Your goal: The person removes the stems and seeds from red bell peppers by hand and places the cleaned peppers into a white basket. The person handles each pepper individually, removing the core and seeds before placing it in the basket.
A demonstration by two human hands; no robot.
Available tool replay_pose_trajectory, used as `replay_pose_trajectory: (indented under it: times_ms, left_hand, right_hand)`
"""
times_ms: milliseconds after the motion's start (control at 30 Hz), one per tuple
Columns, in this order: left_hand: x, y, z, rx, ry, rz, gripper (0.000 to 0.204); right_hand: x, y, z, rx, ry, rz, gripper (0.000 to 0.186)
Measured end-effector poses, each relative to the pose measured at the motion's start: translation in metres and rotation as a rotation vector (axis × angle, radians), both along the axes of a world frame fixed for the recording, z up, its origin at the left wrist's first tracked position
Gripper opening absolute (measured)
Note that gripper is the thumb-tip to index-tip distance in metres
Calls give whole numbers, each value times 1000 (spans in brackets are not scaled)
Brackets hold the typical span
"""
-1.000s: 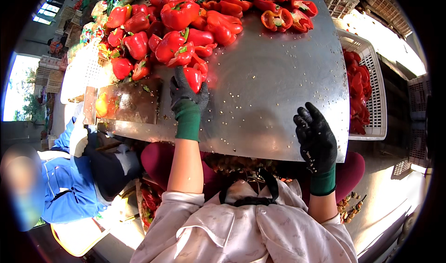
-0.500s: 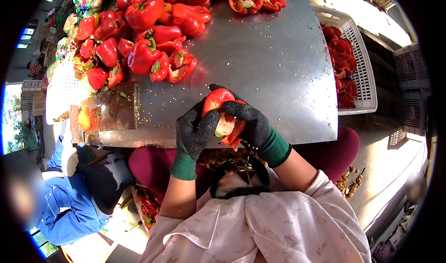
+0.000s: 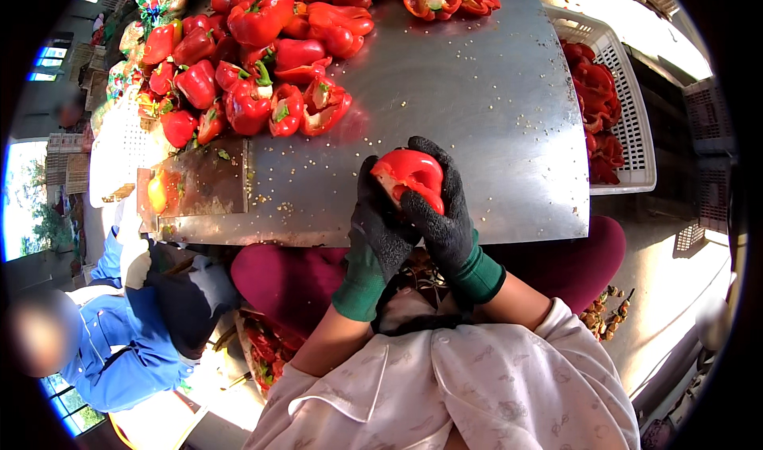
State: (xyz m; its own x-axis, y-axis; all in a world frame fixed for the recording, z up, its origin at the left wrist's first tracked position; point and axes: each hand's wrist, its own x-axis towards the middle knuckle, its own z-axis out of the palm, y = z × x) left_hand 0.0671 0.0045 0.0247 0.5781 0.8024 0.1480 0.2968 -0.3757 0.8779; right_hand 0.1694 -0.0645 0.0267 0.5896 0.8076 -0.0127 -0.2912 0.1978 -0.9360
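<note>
A red bell pepper is held between both hands above the near edge of the metal table. My left hand, in a black-coated glove with a green cuff, is closed along the pepper's left and lower side. On the other side, my right hand, gloved the same way, curls its fingers round the far side, with the thumb across the front. Glossy skin faces up, and a strip of pale inner flesh shows at the left. The pepper's underside is hidden by the gloves.
Whole and cut red peppers heap at the table's far left. Pepper halves lie at the back. Scattered seeds dot the metal table. A white crate of peppers stands right. A person in blue sits at left.
Both hands have drawn closer together and turned the pepper. Its opened, pale side faced me before; now mostly red outer skin shows. The view has shifted slightly.
</note>
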Motion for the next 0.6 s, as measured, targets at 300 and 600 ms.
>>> replay_pose_trajectory:
  times_ms: [300,600]
  left_hand:
    - [4,12,7,-38,-101,-46,67]
    - [-11,11,9,-494,-481,-55,49]
  right_hand:
    - [4,-6,16,166,-152,28,57]
    - [19,-12,43,55,351,95,44]
